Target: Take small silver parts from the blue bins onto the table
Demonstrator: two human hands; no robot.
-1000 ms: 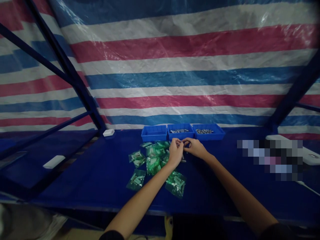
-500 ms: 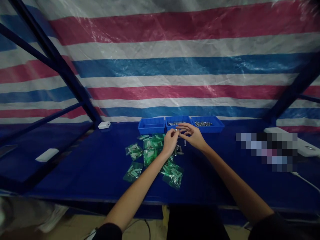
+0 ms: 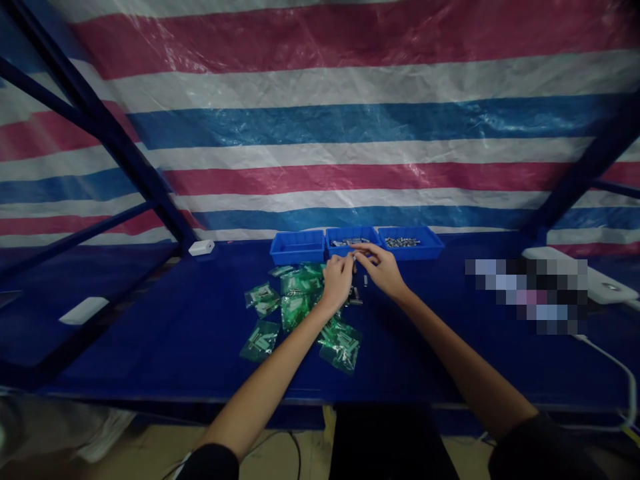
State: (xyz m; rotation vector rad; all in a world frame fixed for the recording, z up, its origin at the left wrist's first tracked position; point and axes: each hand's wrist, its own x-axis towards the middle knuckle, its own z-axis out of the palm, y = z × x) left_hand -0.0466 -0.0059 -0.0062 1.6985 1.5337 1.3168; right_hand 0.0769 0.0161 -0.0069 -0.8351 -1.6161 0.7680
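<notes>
My left hand [image 3: 338,280] is closed in a pinch above the green plastic packets [image 3: 300,283], its fingertips meeting those of my right hand. Between them is a tiny shiny piece, too small to name. My right hand [image 3: 383,268] is bent toward it, with thumb and index finger pinched together at the same spot. Small metal parts [image 3: 355,297] lie on the blue table under and beside the hands. More packets [image 3: 343,343] with pale pieces inside lie nearer the front edge. Behind the hands is a blue bin [image 3: 353,239] with metal pieces in it.
An unfilled blue bin [image 3: 298,247] stands at the left of the row, and one with small metal parts [image 3: 410,243] at the right. White boxes [image 3: 201,247] lie on the left. A white device [image 3: 583,273] with a cable is at the right.
The fingers of my right hand have closed in on the fingertips of my left hand. The whole view has shifted slightly.
</notes>
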